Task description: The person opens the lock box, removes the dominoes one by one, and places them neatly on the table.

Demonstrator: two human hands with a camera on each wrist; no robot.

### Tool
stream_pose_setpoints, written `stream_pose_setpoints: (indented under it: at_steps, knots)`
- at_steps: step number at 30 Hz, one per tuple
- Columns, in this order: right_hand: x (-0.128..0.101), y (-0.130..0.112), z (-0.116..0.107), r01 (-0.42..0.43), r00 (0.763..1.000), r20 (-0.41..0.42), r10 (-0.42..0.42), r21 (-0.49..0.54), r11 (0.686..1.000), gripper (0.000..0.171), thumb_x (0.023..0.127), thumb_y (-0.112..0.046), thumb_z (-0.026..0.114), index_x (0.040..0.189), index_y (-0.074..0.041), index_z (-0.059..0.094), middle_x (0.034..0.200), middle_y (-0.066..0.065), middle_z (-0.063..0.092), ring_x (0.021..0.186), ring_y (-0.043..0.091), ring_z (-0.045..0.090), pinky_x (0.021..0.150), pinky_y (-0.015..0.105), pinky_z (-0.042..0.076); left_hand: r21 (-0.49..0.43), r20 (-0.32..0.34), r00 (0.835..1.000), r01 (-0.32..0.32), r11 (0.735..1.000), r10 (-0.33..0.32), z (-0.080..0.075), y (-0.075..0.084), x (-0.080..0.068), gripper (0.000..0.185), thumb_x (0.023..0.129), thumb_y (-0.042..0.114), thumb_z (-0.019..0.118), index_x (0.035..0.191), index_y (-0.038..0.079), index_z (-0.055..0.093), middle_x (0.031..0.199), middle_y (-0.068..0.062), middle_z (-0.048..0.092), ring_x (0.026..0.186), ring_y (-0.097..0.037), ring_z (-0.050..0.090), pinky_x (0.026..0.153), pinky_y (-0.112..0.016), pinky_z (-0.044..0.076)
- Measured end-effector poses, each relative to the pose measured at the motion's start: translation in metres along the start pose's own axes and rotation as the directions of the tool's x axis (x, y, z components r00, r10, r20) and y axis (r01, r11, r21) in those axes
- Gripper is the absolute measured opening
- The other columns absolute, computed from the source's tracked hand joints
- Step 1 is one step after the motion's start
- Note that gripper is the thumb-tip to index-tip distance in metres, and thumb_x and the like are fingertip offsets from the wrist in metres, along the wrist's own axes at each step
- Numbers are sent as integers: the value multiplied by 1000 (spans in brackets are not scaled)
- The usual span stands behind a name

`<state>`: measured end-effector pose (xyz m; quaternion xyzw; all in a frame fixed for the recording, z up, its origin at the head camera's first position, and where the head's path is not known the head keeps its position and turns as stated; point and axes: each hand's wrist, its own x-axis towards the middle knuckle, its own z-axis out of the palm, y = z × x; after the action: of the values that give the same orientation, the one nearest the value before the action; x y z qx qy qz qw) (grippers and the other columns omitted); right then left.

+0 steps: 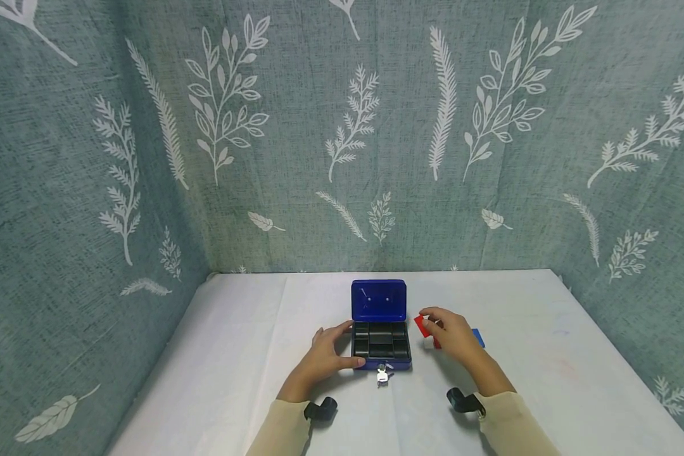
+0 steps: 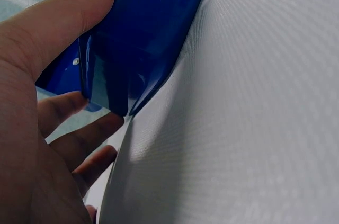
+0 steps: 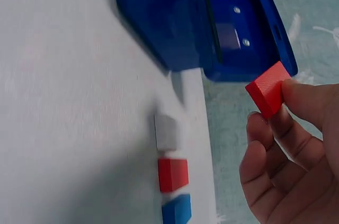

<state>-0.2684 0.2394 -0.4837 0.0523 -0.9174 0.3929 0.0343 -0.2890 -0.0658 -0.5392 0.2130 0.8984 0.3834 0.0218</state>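
Pinching a flat red block (image 3: 268, 93), right hand (image 1: 453, 335); left hand (image 1: 326, 352) grips glossy blue box (image 1: 380, 326)

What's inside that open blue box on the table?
The blue cash box holds a black tray split into compartments, all apparently empty. Whatever lies beneath the tray is covered. The right hand pinches a red block beside the box, not inside.

White table, leafy backdrop and three spare blocks.

A white cloth (image 1: 547, 354) covers the table, and grey-green fabric printed with white leaves (image 1: 376, 126) hangs behind and on both sides. On the cloth, in the right wrist view, a white block (image 3: 166, 132), a red block (image 3: 172, 174) and a blue block (image 3: 176, 209) lie in a row (close together), just beside the table's edge.
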Motion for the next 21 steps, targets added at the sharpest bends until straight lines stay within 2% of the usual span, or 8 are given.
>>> stream_pose_setpoints:
  at_steps: [3, 10, 13, 19, 21]
  knots:
    - [-1, 6, -5, 14, 1000, -13, -14, -28, 999, 28, 97, -15, 61, 124, -10, 64, 104, 7, 65, 90, 22, 61, 71, 36, 56, -5, -1, 1000, -8, 1000, 8, 0, 0, 0, 94, 69, 56, 79, 146, 16, 45, 140, -6, 53, 136, -28, 39, 117, -54, 2]
    - [-5, 16, -15, 53, 998, -32, -56, -66, 996, 27, 96, -13, 61, 122, -6, 64, 100, 7, 66, 87, 22, 61, 73, 39, 55, -14, -1, 1000, -1, 1000, 1, 0, 2, -1, 94, 69, 57, 80, 146, 16, 45, 141, -6, 53, 136, -29, 39, 117, -54, 2]
    - [-6, 21, -19, 30, 999, -27, -32, -81, 996, 28, 97, -14, 60, 123, -7, 64, 100, 6, 66, 88, 22, 61, 76, 42, 56, -14, -5, 1000, 4, 1000, -4, 0, 1, -1, 95, 68, 58, 80, 146, 16, 45, 140, -5, 53, 136, -29, 39, 117, -53, 2]
    - [-10, 31, -28, -17, 1000, -27, 15, -85, 996, 30, 97, -14, 60, 126, -7, 62, 103, 8, 65, 88, 24, 60, 72, 38, 57, -14, -8, 1000, 4, 1000, -4, 1, -1, 0, 97, 67, 60, 79, 146, 15, 45, 140, -3, 53, 136, -28, 39, 117, -52, 2]
    - [-11, 35, -32, -36, 999, -26, 34, -91, 995, 31, 97, -14, 60, 127, -7, 61, 106, 10, 65, 92, 26, 60, 76, 41, 57, -15, -7, 1000, 7, 1000, -7, 1, -1, 0, 98, 67, 61, 79, 147, 15, 45, 140, -3, 53, 136, -28, 39, 117, -52, 2]
